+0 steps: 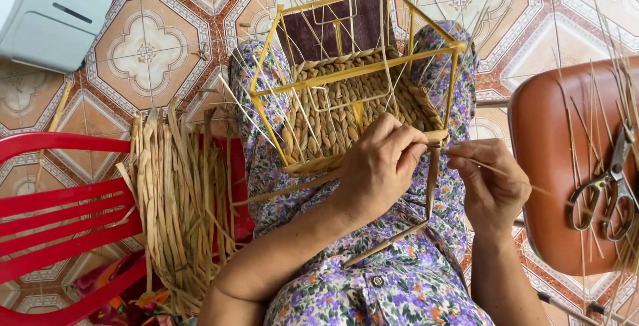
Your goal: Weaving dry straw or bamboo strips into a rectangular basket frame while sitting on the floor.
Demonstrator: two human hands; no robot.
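Hands clamped at the near right corner of a half-woven basket (346, 116) on the lap: left hand (379, 166) pinching the weave, right hand (489, 183) gripping a thin strand (512, 176) that could snap if tugged sharply.

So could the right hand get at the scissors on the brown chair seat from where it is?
Probably yes: the scissors lie uncovered on the brown chair seat, just beside the right hand, with only loose thin strands between. That hand pinches a strand, though.
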